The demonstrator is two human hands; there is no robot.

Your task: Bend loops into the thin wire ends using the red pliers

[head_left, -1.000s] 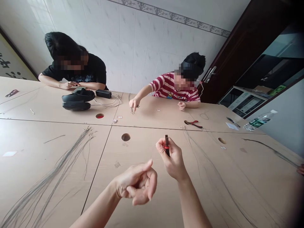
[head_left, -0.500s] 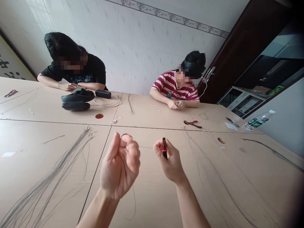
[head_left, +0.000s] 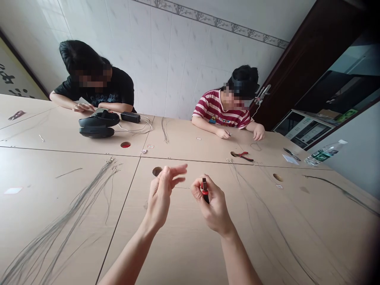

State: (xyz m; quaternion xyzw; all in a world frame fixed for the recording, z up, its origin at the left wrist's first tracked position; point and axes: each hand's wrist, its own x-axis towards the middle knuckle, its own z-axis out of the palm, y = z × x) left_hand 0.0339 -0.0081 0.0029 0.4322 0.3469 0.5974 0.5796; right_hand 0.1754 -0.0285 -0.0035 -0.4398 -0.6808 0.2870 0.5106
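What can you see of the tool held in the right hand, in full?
The tool, apparently small pliers, has a blunt, dark, metallic-looking head, a red part below it and a short black stretch under that. It is seen nearly end-on, head up in the picture, above the pale table. The right hand wraps round it, thumb on one side, hiding most of the grip. Whether its jaws are closed, I cannot tell.

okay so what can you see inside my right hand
Your right hand grips a tool; its dark head and a red-and-black part show. The rest is covered by your fingers.
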